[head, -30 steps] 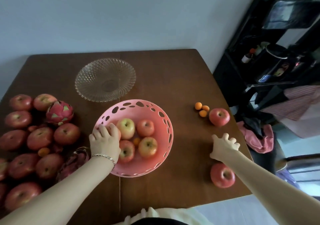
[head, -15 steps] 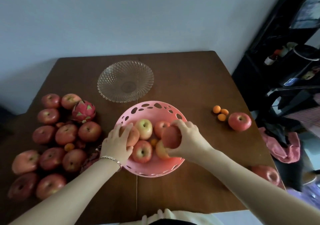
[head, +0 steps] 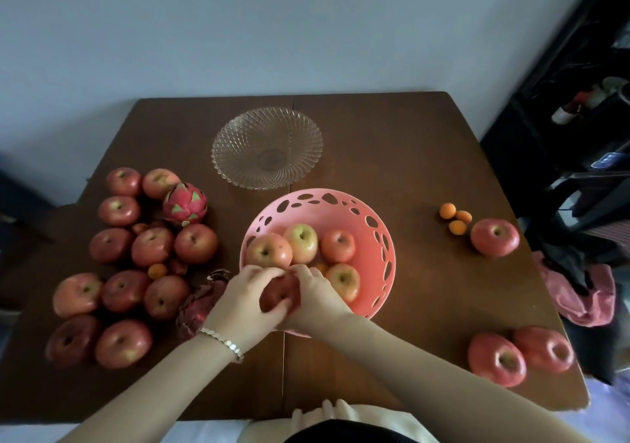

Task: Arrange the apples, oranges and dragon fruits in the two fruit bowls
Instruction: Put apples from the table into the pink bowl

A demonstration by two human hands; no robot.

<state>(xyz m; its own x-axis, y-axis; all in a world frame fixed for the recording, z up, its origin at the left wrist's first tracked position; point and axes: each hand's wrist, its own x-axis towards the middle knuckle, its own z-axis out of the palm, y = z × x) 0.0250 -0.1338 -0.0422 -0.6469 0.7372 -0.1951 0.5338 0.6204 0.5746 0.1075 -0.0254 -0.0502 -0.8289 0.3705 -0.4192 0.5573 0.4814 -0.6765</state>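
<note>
A pink perforated bowl (head: 376,234) stands mid-table and holds several apples. At its near-left rim, my left hand (head: 243,303) and my right hand (head: 315,297) both grip one red apple (head: 279,294) between them. A clear glass bowl (head: 267,148) sits behind it with nothing inside. Left of the pink bowl lies a heap of several apples (head: 153,246) with a dragon fruit (head: 185,202) at the back and a darker dragon fruit (head: 197,306) just left of my left wrist. Small oranges (head: 455,219) lie at the right.
One apple (head: 495,237) lies next to the small oranges; two apples (head: 518,355) rest near the table's front right corner. A dark shelf unit (head: 579,119) and pink cloth (head: 579,292) stand beyond the right edge. The brown table (head: 392,142) meets the wall behind.
My right hand brought an apple from the table's right side over the pink bowl to its near-left rim. My left hand left the apple in the bowl and now grips the carried one too.
</note>
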